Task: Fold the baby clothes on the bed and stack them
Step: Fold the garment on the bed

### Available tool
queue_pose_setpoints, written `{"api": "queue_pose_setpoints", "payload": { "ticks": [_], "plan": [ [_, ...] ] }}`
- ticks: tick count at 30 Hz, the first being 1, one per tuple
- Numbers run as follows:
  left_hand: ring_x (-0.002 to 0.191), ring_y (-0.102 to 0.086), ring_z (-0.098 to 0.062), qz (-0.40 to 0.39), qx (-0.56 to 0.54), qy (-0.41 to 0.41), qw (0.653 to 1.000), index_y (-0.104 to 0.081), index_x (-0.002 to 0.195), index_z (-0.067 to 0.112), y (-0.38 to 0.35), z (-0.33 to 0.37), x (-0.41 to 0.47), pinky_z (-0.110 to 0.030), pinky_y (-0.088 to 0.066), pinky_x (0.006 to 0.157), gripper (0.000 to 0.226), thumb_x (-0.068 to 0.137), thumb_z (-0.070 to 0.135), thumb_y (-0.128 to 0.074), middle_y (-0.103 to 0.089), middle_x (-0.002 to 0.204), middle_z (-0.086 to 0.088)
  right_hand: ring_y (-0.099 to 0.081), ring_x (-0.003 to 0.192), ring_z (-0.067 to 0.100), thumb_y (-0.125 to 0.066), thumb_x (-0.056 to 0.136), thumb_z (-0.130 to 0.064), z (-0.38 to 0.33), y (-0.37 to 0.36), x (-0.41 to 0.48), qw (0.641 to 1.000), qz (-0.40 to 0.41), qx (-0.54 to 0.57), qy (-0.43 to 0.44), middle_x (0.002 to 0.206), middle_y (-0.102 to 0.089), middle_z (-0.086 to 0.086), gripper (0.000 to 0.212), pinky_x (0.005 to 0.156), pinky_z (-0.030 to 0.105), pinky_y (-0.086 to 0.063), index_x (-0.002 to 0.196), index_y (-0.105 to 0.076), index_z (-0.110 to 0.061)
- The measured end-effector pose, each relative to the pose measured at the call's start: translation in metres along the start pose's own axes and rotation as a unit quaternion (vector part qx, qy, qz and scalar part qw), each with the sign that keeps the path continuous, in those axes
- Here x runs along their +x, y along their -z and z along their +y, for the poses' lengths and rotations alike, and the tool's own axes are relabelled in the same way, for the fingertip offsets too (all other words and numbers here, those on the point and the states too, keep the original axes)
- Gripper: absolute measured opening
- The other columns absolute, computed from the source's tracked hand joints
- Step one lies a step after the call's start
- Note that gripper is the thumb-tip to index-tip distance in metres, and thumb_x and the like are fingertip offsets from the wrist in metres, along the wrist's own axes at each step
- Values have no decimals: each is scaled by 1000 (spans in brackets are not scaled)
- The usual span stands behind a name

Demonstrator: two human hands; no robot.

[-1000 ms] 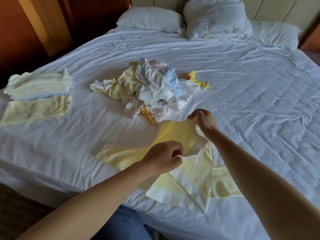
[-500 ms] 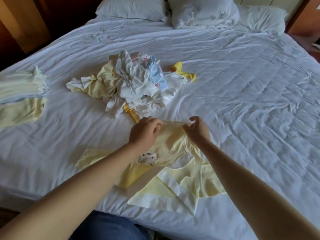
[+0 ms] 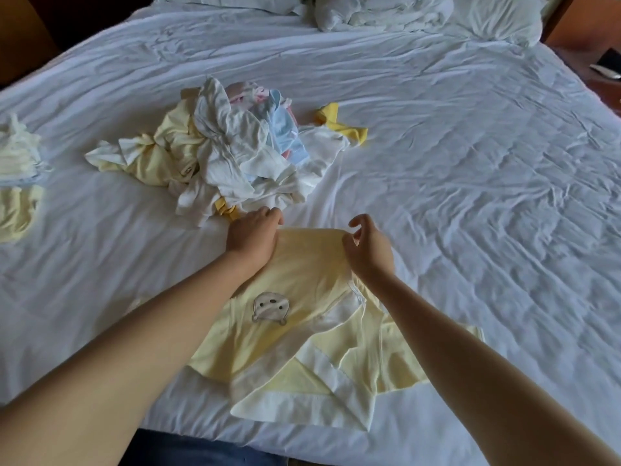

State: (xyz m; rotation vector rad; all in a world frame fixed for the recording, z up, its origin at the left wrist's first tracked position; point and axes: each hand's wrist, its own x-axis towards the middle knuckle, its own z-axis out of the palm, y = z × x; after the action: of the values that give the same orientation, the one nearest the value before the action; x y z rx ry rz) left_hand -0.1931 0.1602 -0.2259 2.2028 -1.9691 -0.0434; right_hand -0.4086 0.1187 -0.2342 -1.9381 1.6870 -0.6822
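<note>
Lying lower centre on the bed (image 3: 470,196), the shirt (image 3: 302,274) has its far edge held: left hand (image 3: 252,238) curled over one corner, right hand (image 3: 368,250) pinching the other. Likely soft, light, floppy; corners and seams give best hold.

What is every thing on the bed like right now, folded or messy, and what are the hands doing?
yellow baby shirt: spread out on the sheet, far edge held
left hand: gripping the shirt's far edge
right hand: pinching that same edge
clothes pile: jumbled, unfolded
folded stack: neat, at the bed's left side
bed sheet: wrinkled
pillows: rumpled
</note>
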Motion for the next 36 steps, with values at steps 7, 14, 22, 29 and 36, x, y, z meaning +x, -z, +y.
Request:
{"api": "queue_pose_setpoints", "payload": {
  "ticks": [7, 14, 22, 29, 36],
  "plan": [
    [110, -56, -29, -9, -25, -10, 1000, -46, 136, 17, -9, -2, -11, -39, -47, 74, 41, 96, 27, -53, -45, 135, -6, -60, 82, 17, -58, 90, -26, 2, 6, -12, 996, -10, -74, 52, 115, -54, -4, 26, 58, 28, -41, 115, -54, -22],
    [97, -62, -23, 79, -131, -131, 980, -68, 103, 16, 10, 17, -89, -36, -53, 77, 25, 83, 30, -69, -61, 110, 1, -56, 82, 6, -60, 85, -26, 12, 18, -72, 972, -32, -42, 230, 99, -63, -13, 11, 62, 32, -51, 93, -69, -27],
    [106, -54, -15, -83, -57, -140, 985, -51, 106, 24, 16, 36, -172, -28, -40, 80, 51, 76, 66, -55, -58, 115, 9, -54, 116, 9, -61, 76, -40, 24, 28, -118, 946, -136, -137, 260, 122, -62, -14, 38, 83, 33, -52, 113, -64, -33],
    [87, -58, -20, -88, -24, -97, 991, -54, 97, 20, 19, 39, -191, -28, -37, 62, 16, 81, 25, -54, -60, 103, 3, -53, 119, 13, -60, 85, -30, 8, 22, -131, 941, -120, -194, 250, 129, -59, -11, 34, 79, 30, -50, 119, -62, -28],
    [79, -62, -22, -118, -105, -58, 986, -61, 91, 18, 27, 48, -192, -28, -49, 65, 14, 81, 27, -55, -66, 87, 2, -62, 76, 26, -61, 69, -2, 2, 25, -124, 918, -60, -251, 302, 83, -61, -1, 17, 48, 28, -37, 77, -64, -17]
  ]
}}
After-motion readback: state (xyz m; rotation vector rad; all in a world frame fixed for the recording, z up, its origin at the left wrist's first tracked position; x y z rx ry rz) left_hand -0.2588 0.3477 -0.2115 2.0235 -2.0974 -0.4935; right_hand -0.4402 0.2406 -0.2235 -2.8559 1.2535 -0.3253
